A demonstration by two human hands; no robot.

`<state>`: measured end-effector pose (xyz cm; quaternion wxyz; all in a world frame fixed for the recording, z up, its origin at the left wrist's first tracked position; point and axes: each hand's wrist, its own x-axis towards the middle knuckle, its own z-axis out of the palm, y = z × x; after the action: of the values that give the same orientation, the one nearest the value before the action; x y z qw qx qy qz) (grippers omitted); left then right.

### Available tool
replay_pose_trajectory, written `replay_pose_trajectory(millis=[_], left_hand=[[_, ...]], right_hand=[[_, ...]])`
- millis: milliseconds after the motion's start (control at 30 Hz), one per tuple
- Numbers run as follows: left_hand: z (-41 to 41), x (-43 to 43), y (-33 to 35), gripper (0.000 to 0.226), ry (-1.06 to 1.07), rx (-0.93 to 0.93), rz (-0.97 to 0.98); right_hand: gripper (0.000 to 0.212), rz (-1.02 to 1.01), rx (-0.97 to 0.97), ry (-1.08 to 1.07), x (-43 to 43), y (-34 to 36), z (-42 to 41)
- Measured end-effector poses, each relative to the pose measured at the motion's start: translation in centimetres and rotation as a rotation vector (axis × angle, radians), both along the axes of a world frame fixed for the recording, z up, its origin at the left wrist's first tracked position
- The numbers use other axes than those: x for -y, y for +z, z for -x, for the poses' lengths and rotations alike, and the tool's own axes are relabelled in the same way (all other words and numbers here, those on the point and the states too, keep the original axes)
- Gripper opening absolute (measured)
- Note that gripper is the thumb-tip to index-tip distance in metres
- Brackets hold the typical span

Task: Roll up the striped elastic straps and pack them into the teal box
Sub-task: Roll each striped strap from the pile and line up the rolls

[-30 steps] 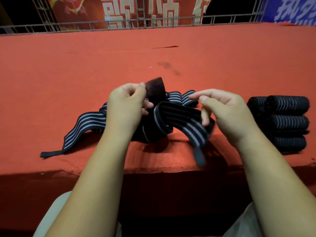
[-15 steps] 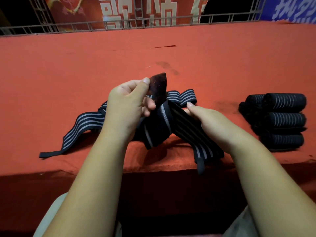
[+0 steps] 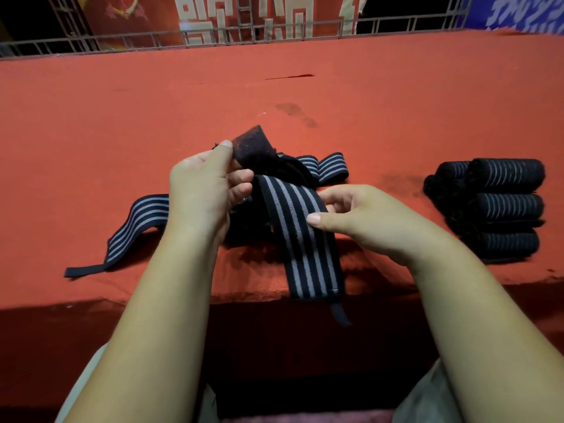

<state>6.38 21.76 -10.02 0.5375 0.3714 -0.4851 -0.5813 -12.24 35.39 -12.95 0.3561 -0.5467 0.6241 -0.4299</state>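
A black strap with grey stripes [image 3: 300,239] runs from my hands down over the table's front edge, flat side up. My left hand [image 3: 203,190] pinches its dark fuzzy end tab [image 3: 253,146] between thumb and fingers. My right hand [image 3: 360,218] holds the strap's right edge, thumb on the striped face. Another loose striped strap [image 3: 137,222] trails to the left, and a folded length [image 3: 328,166] lies behind my hands. Several rolled straps [image 3: 500,206] are stacked at the right. No teal box is in view.
The red cloth-covered table [image 3: 305,96] stretches far back to a metal railing [image 3: 213,35] with banners behind it. The table's front edge [image 3: 91,300] runs just below my wrists, with dark shadow beneath.
The strap between my hands has been turned and straightened, so its striped face now lies flat and hangs over the edge. My right hand shifted to grip its side.
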Motion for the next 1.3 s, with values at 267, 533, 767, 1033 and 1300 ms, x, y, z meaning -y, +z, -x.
replay_pose_trajectory(millis=[267, 533, 767, 1033, 1300], left_hand=[[-0.1, 0.6, -1.1, 0.033, 0.055, 0.042, -0.032], [-1.4, 2.0, -0.9, 0.029, 0.15, 0.009, -0.06], [0.3, 0.3, -0.8, 0.046, 0.046, 0.211, 0.012], [1.5, -1.8, 0.0, 0.039, -0.145, 0.083, 0.055], [2.0, -2.6, -1.2, 0.041, -0.433, 0.481, 0.311]], right_hand=[[0.017, -0.027, -0.08, -0.04, -0.2, 0.3, 0.7], [0.027, -0.285, -0.243, 0.119, -2.1, 1.1, 2.4], [0.07, -0.255, -0.252, 0.13, -2.0, 2.4, 0.5], [0.021, 0.09, -0.152, -0.139, 0.6, 0.5, -1.6], [0.023, 0.218, -0.072, -0.407, -0.3, 2.4, 0.5]])
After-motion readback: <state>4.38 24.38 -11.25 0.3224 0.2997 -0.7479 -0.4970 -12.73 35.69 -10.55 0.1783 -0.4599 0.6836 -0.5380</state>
